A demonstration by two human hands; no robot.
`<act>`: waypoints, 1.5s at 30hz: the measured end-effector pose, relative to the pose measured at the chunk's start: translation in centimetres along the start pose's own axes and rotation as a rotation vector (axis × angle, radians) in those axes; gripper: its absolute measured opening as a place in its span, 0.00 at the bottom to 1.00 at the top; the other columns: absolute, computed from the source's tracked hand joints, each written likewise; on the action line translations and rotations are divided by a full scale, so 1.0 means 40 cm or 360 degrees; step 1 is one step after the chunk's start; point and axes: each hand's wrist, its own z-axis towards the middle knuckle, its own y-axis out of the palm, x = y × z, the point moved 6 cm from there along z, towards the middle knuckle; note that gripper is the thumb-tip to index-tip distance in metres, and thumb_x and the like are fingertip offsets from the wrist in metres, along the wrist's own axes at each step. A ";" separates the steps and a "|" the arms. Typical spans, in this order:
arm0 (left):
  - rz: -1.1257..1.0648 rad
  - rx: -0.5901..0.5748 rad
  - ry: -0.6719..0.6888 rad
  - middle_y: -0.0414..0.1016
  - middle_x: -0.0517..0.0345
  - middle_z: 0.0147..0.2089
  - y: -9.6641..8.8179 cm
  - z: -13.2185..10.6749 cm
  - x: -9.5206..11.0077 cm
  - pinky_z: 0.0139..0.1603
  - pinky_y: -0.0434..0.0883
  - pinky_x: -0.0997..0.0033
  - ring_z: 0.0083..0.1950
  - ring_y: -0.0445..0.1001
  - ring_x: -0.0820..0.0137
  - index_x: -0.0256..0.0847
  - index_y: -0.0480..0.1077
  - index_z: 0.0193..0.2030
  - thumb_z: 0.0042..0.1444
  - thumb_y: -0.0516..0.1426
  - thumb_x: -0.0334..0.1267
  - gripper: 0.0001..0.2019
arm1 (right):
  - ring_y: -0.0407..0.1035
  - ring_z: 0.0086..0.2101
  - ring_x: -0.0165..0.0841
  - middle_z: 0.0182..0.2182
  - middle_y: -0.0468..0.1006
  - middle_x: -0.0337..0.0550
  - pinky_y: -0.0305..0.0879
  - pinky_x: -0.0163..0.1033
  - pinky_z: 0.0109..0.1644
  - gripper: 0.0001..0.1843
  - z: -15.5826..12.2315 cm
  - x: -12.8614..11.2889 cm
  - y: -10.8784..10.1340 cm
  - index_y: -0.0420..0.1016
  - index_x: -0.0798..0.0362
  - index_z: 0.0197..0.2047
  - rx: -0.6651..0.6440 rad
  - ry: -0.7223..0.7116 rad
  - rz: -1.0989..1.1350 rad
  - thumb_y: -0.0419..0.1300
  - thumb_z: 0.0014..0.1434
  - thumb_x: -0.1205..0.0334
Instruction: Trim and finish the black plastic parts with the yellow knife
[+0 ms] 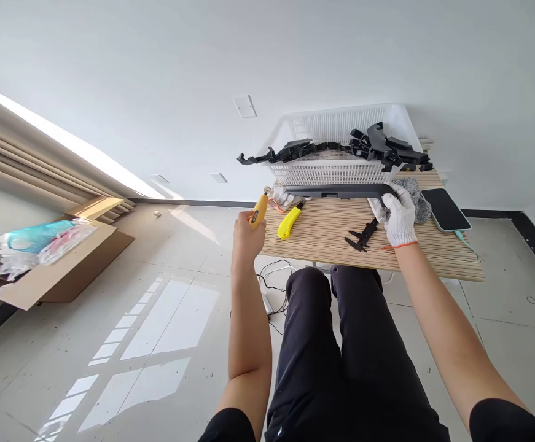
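Note:
My bare left hand [249, 239] is wrapped round a slim yellow rotary tool [259, 210] with a small round head at its tip. It is held up at the table's left edge. My right hand [400, 216], in a white knit glove with an orange cuff, grips the right end of a long dark plastic trim piece [341, 191]. The trim piece lies lengthwise in front of the basket, its left end close to the rotary tool's head. Between my hands, a yellow utility knife [290, 221] and a black caliper [362, 237] rest on the table.
Behind the trim piece stands a white plastic basket [327, 174] with black plastic parts [378, 144] across it. A phone [446, 209] and grey cloth [414, 195] lie on the slatted table [331, 245] at right. Cables [276, 285] run below; an opened cardboard box [74, 264] stands left.

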 end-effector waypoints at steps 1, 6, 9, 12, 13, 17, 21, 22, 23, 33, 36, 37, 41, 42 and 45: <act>0.0087 -0.0057 -0.0054 0.75 0.39 0.63 0.018 0.022 -0.013 0.55 0.75 0.53 0.55 0.80 0.58 0.41 0.68 0.61 0.65 0.58 0.37 0.18 | 0.64 0.18 0.21 0.31 0.76 0.31 0.59 0.28 0.18 0.27 -0.001 -0.002 -0.002 0.74 0.46 0.52 0.0024 0.0001 0.0020 0.69 0.48 0.49; 0.0429 -0.0298 0.0063 0.77 0.38 0.64 0.114 0.085 0.003 0.61 0.71 0.56 0.64 0.77 0.53 0.39 0.69 0.65 0.65 0.56 0.32 0.21 | 0.66 0.18 0.24 0.28 0.77 0.32 0.63 0.31 0.19 0.26 -0.015 -0.012 -0.001 0.75 0.48 0.50 -0.0016 0.0011 -0.0156 0.70 0.48 0.53; 0.0494 -0.0332 0.0062 0.78 0.35 0.63 0.136 0.102 -0.005 0.60 0.71 0.56 0.63 0.77 0.50 0.38 0.71 0.65 0.63 0.57 0.31 0.23 | 0.66 0.18 0.27 0.26 0.76 0.34 0.60 0.32 0.18 0.25 -0.029 -0.005 0.012 0.78 0.51 0.51 -0.0229 0.0089 -0.0506 0.70 0.52 0.50; 0.0562 -0.0332 0.0041 0.78 0.33 0.63 0.137 0.114 -0.025 0.64 0.69 0.53 0.65 0.75 0.48 0.37 0.70 0.68 0.64 0.57 0.33 0.25 | 0.67 0.19 0.30 0.24 0.76 0.37 0.65 0.37 0.21 0.24 -0.034 0.005 0.023 0.82 0.54 0.45 -0.0430 0.0056 -0.0995 0.71 0.54 0.44; 0.0578 -0.0328 0.0045 0.77 0.33 0.63 0.135 0.116 -0.030 0.66 0.68 0.52 0.66 0.74 0.48 0.36 0.70 0.69 0.65 0.56 0.35 0.25 | 0.68 0.20 0.32 0.24 0.76 0.39 0.66 0.38 0.23 0.23 -0.031 0.003 0.026 0.83 0.54 0.42 -0.0459 -0.0015 -0.1149 0.71 0.54 0.42; 0.0633 -0.0290 0.0124 0.77 0.33 0.63 0.131 0.108 -0.038 0.74 0.61 0.51 0.71 0.69 0.49 0.34 0.68 0.73 0.70 0.53 0.38 0.26 | 0.73 0.25 0.38 0.24 0.78 0.43 0.69 0.42 0.29 0.22 -0.027 -0.030 0.032 0.83 0.53 0.36 -0.0455 -0.0275 -0.1382 0.69 0.56 0.40; 0.0699 -0.0227 0.0133 0.74 0.31 0.64 0.126 0.085 -0.039 0.68 0.66 0.50 0.67 0.71 0.45 0.37 0.65 0.76 0.71 0.51 0.42 0.29 | 0.71 0.23 0.37 0.21 0.75 0.41 0.68 0.42 0.28 0.19 -0.109 -0.076 0.006 0.83 0.50 0.36 -0.0357 -0.0197 -0.1313 0.70 0.57 0.42; 0.0710 -0.0225 0.0127 0.73 0.31 0.65 0.125 0.081 -0.037 0.67 0.68 0.49 0.67 0.70 0.43 0.38 0.65 0.77 0.71 0.50 0.43 0.30 | 0.69 0.22 0.36 0.21 0.74 0.40 0.67 0.41 0.27 0.18 -0.149 -0.080 -0.008 0.82 0.49 0.36 -0.0316 -0.0101 -0.1203 0.70 0.58 0.42; 0.0731 -0.0229 0.0123 0.73 0.31 0.65 0.124 0.077 -0.035 0.66 0.68 0.47 0.67 0.70 0.42 0.38 0.64 0.77 0.71 0.50 0.44 0.30 | 0.67 0.21 0.34 0.20 0.73 0.39 0.64 0.40 0.24 0.17 -0.195 -0.081 -0.030 0.81 0.48 0.35 -0.0208 0.0008 -0.1025 0.70 0.57 0.42; 0.0341 -0.0128 0.0098 0.74 0.37 0.68 0.077 0.033 -0.031 0.73 0.64 0.40 0.74 0.66 0.44 0.44 0.70 0.71 0.72 0.50 0.50 0.27 | 0.70 0.26 0.30 0.34 0.77 0.42 0.66 0.36 0.23 0.23 -0.721 0.088 -0.003 0.78 0.47 0.46 -0.0944 0.1360 0.0677 0.71 0.59 0.38; -0.0330 -0.0129 0.0173 0.78 0.46 0.63 0.070 -0.059 -0.028 0.65 0.72 0.51 0.67 0.73 0.53 0.48 0.71 0.68 0.73 0.44 0.58 0.28 | 0.76 0.36 0.33 0.42 0.79 0.44 0.73 0.37 0.35 0.23 -0.782 0.084 0.055 0.77 0.48 0.49 -0.1263 0.1425 0.0673 0.74 0.59 0.45; -0.0567 -0.0204 0.0160 0.79 0.46 0.60 0.080 -0.099 -0.030 0.61 0.75 0.54 0.65 0.75 0.54 0.47 0.71 0.67 0.72 0.41 0.63 0.32 | 0.77 0.40 0.33 0.46 0.79 0.45 0.75 0.37 0.38 0.24 -0.790 0.085 0.072 0.76 0.48 0.50 -0.1288 0.1454 0.0694 0.75 0.58 0.45; -0.1313 -0.0856 -0.0041 0.82 0.45 0.46 0.175 -0.284 -0.032 0.45 0.78 0.58 0.51 0.82 0.55 0.45 0.75 0.57 0.62 0.38 0.79 0.44 | 0.77 0.46 0.34 0.55 0.78 0.46 0.78 0.39 0.43 0.28 -0.811 0.121 0.117 0.74 0.45 0.56 -0.1330 0.1604 0.0593 0.75 0.58 0.44; -0.1413 -0.0991 -0.0074 0.81 0.47 0.41 0.197 -0.324 -0.028 0.42 0.78 0.58 0.45 0.82 0.57 0.44 0.76 0.54 0.59 0.43 0.80 0.43 | 0.78 0.45 0.34 0.55 0.78 0.46 0.78 0.39 0.43 0.29 -0.812 0.133 0.117 0.74 0.46 0.57 -0.1330 0.1612 0.0459 0.74 0.59 0.43; -0.1523 -0.1137 -0.0222 0.71 0.62 0.28 0.237 -0.388 -0.021 0.34 0.76 0.65 0.28 0.75 0.69 0.43 0.75 0.47 0.56 0.64 0.67 0.28 | 0.79 0.42 0.37 0.48 0.82 0.46 0.79 0.43 0.43 0.26 -0.782 0.129 0.086 0.79 0.47 0.56 -0.1394 0.1431 -0.0184 0.70 0.62 0.41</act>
